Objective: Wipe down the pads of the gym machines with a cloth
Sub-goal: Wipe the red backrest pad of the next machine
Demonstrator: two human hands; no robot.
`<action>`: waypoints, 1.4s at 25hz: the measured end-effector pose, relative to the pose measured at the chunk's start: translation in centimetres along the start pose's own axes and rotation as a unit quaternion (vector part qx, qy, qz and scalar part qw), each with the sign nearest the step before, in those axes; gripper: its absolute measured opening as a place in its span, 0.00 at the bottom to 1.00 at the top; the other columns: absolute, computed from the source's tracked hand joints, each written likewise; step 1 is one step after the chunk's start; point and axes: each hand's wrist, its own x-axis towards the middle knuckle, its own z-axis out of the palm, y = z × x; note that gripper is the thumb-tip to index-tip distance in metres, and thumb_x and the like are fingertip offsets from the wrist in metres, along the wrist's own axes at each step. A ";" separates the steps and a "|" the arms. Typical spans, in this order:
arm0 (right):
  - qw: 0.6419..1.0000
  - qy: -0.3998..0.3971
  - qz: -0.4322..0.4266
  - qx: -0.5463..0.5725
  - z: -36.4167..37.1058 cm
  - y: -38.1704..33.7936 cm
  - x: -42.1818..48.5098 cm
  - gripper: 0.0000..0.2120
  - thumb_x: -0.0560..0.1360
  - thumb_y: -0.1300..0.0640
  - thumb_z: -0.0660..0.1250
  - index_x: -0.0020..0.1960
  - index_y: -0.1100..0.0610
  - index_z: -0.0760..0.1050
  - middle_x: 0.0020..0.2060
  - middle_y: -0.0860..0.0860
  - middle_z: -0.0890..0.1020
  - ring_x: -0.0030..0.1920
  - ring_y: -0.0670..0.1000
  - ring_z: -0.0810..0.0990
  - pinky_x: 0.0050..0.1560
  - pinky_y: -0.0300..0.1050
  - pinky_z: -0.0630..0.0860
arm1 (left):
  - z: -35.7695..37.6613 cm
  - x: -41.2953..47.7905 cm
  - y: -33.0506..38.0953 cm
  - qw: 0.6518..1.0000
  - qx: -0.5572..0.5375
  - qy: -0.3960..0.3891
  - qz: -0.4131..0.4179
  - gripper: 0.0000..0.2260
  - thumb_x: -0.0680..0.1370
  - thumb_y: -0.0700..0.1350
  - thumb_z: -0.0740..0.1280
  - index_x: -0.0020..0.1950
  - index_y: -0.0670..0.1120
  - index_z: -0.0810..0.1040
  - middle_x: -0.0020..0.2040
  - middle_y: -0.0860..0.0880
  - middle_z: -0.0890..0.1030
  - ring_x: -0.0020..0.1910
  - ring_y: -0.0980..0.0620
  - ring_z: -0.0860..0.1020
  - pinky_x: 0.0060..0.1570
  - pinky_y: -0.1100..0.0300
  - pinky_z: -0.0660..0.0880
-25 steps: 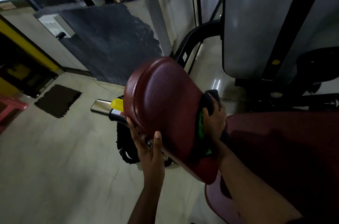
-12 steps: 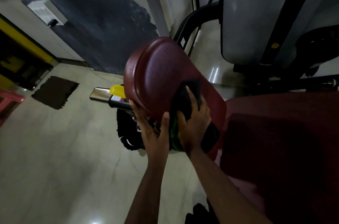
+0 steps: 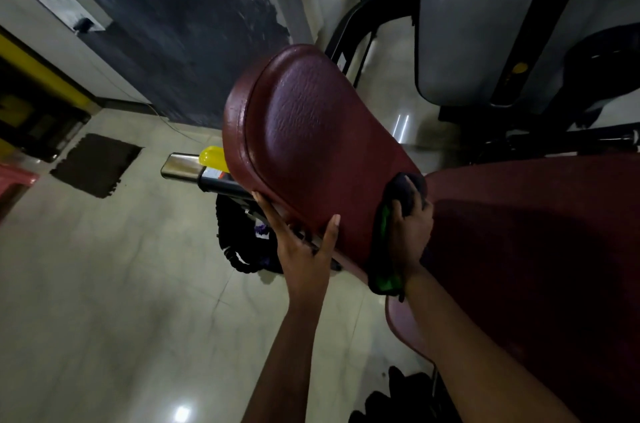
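At the pad's near right edge, the right hand (image 3: 410, 232) clamps a dark cloth (image 3: 403, 194) against the maroon pad (image 3: 318, 145) — wiping there — while the left hand (image 3: 304, 249) grips the pad's lower rim, likely to steady it.

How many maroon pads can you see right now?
2: the tilted seat pad gripped by the left hand, and the larger pad at right, partly cut off. Others may be out of view.
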 end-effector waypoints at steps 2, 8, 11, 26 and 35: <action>0.995 -0.009 -0.079 0.059 -0.3 -2.7 -1.7 0.30 0.68 0.46 0.55 0.69 0.49 0.68 0.64 0.57 0.71 0.63 0.50 0.69 0.63 0.38 0.63 | 0.1 -0.3 0.0 1.000 -0.024 0.008 -0.008 0.45 0.67 0.58 0.72 0.69 0.73 0.39 0.76 0.50 0.58 0.72 0.50 0.65 0.67 0.43 0.68; 0.979 -0.030 -0.202 -0.018 0.9 -3.0 -5.5 0.31 0.68 0.42 0.57 0.70 0.48 0.66 0.69 0.57 0.68 0.67 0.59 0.68 0.65 0.61 0.63 | 1.3 -2.8 -0.3 0.998 -0.027 0.014 -0.052 0.43 0.72 0.45 0.67 0.68 0.72 0.39 0.67 0.61 0.69 0.61 0.59 0.75 0.59 0.45 0.75; 0.992 -0.016 -0.125 -0.030 0.8 0.8 -2.9 0.34 0.64 0.40 0.54 0.70 0.43 0.63 0.69 0.57 0.67 0.67 0.60 0.65 0.64 0.63 0.63 | 2.0 -2.7 -0.5 0.998 -0.005 0.023 -0.054 0.45 0.69 0.56 0.71 0.68 0.73 0.38 0.76 0.53 0.58 0.72 0.50 0.66 0.64 0.43 0.71; 0.980 -0.069 -0.171 0.072 0.1 -2.1 3.0 0.26 0.72 0.51 0.58 0.70 0.41 0.64 0.66 0.53 0.69 0.66 0.52 0.68 0.67 0.48 0.64 | 4.0 -3.8 -1.8 0.997 -0.004 0.042 -0.066 0.46 0.68 0.54 0.71 0.67 0.74 0.37 0.76 0.51 0.59 0.71 0.54 0.67 0.66 0.50 0.71; 0.996 -0.003 -0.086 0.001 1.7 2.6 9.3 0.33 0.64 0.40 0.51 0.68 0.43 0.69 0.66 0.53 0.70 0.66 0.55 0.68 0.68 0.59 0.62 | 4.9 -4.4 -3.7 0.996 0.010 0.059 -0.071 0.47 0.65 0.55 0.71 0.66 0.76 0.37 0.75 0.50 0.61 0.69 0.50 0.69 0.63 0.46 0.73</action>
